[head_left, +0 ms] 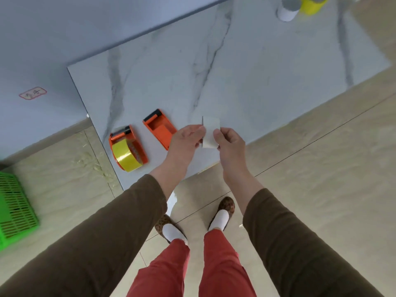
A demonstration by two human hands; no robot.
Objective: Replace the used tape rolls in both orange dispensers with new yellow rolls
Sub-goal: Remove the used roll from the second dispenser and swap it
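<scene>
Two orange dispensers lie near the front left corner of the marble table [257,61]. The left dispenser [128,146] carries a full yellow roll [125,155]. The right dispenser [159,129] has no roll in it. Just right of it, my left hand [186,140] and my right hand [229,144] together hold a pale, nearly used-up tape roll [211,130] above the table's front edge, each hand pinching one side. A yellow roll [310,5] stands at the far right of the table, cut off by the frame.
A white roll [287,9] stands beside the far yellow roll. A green slatted crate [15,209] sits on the tiled floor at the left. The wall with a small red-framed label [32,93] runs behind the table. My feet stand below the table's edge.
</scene>
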